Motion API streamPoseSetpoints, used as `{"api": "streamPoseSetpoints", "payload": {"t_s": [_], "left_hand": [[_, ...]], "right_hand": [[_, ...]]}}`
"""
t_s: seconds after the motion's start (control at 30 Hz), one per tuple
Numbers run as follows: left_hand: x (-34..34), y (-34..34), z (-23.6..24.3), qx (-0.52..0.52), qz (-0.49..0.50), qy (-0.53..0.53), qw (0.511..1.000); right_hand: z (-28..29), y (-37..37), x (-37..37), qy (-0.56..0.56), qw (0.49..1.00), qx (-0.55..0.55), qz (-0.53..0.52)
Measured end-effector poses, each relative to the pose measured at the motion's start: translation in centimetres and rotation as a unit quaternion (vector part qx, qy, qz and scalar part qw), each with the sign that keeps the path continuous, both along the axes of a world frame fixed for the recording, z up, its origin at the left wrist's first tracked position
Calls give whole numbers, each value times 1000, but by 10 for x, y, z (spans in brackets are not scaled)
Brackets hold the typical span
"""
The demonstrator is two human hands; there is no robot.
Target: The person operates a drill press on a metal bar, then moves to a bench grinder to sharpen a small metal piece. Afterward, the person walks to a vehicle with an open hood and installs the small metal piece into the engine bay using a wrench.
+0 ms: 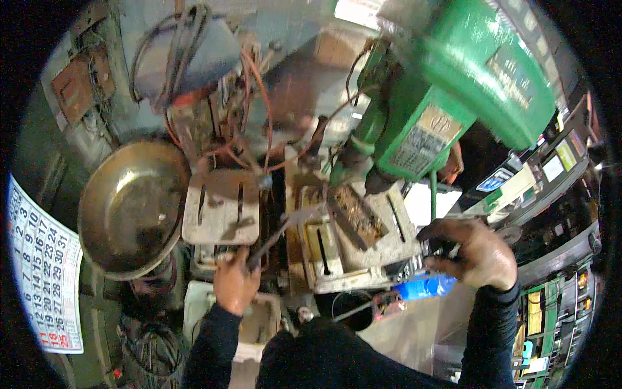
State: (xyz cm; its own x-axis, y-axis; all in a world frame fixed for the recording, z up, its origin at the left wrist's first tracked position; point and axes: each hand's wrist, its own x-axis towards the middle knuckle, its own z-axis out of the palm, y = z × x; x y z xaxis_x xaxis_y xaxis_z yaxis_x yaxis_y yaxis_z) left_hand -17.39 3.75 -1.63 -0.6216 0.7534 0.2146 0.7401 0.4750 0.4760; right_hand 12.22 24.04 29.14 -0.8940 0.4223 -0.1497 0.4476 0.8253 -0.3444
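One person works at a cluttered bench with two bare hands. The left hand is closed around the near end of one long dark metal rod, which slants up and to the right until its far tip reaches the right one of two slotted metal tables. The left slotted table shows two parallel slots and sits just beside the rod; the right slotted table lies under the head of one green drill press and carries a litter of brownish chips. The right hand is curled at the right table's edge with its fingers bent around something small and dark; what it grips I cannot tell. One blue bottle lies just below that hand. One large round metal bowl stands left of the tables, and one wall calendar hangs at the far left.
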Motion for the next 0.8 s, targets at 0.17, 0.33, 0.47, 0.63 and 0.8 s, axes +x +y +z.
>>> {"api": "streamPoseSetpoints", "payload": {"t_s": [0.17,0.33,0.47,0.63,0.8], "left_hand": [[13,-46,-52,-67,-9,-136,988],[53,-96,-108,10,-28,31,999],[61,-119,-128,-14,-49,-189,981],[47,-137,-150,-25,24,36,999],[33,-146,-141,-51,3,26,998]], "right_hand": [[-6,-19,-71,-84,905,391,148],[-18,-6,-135,-53,821,543,165],[-19,31,-187,-146,790,593,62],[-9,62,-218,-286,809,512,-45],[-24,67,-215,-219,744,630,-45]]}}
